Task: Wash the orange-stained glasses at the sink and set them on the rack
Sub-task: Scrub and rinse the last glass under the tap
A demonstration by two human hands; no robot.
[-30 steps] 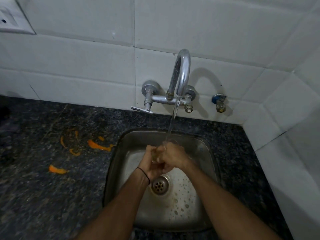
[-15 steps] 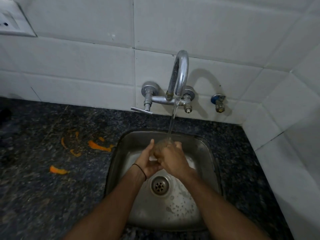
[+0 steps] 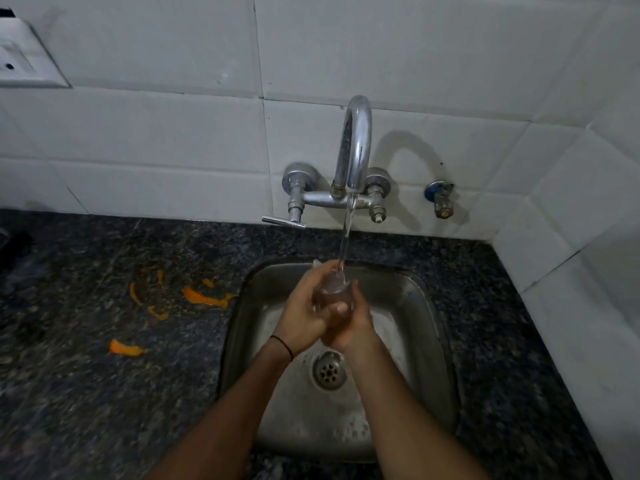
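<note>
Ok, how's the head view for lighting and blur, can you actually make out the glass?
Head view: dim; the tap throws a hard shadow on the wall tiles; wide-angle bends the tile lines; the glass is a faint, blurred shape between left hand and right hand.

Dim; tap (image 3: pixel 358 140) shadow thrown rt on tiles (image 3: pixel 173 133); edges bowed, sl. blur.
</note>
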